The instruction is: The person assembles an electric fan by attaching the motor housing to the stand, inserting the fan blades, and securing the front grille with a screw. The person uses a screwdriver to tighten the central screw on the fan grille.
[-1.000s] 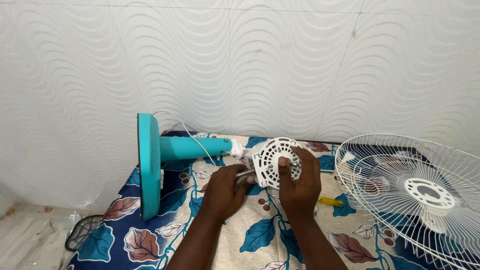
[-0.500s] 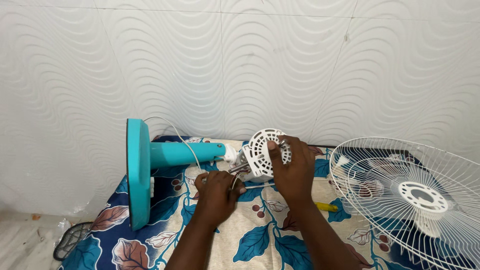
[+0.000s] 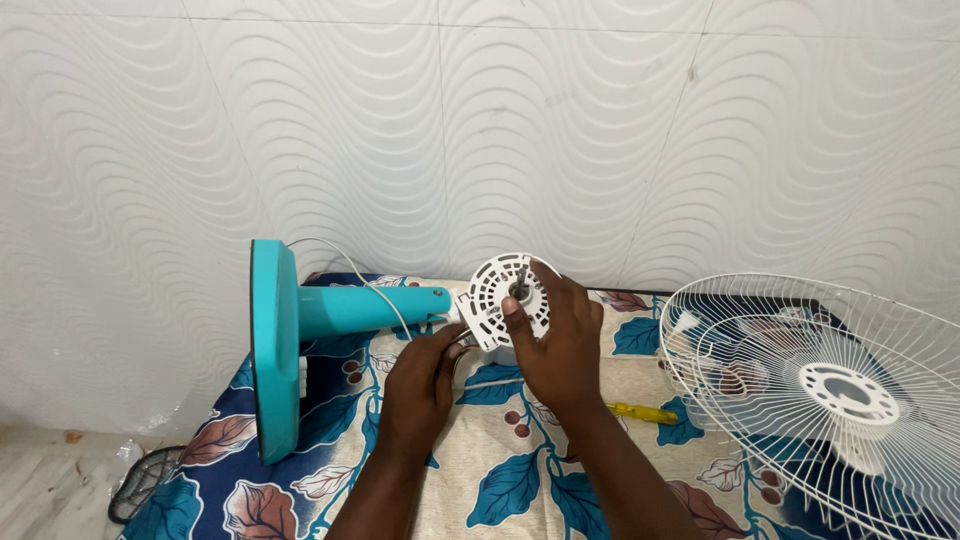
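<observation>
Our right hand (image 3: pixel 558 345) grips the white motor housing (image 3: pixel 505 300) — thumb pressed on its vented face — beside the teal stand (image 3: pixel 300 330). Our left hand (image 3: pixel 420 385) pinches under it. A grille (image 3: pixel 800 390) and screwdriver (image 3: pixel 640 412) lie on the bed (image 3: pixel 500 480).

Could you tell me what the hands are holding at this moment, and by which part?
Both hold the white motor housing: the right hand by its vented face, thumb on the front, and the left hand at its lower left edge.
</observation>
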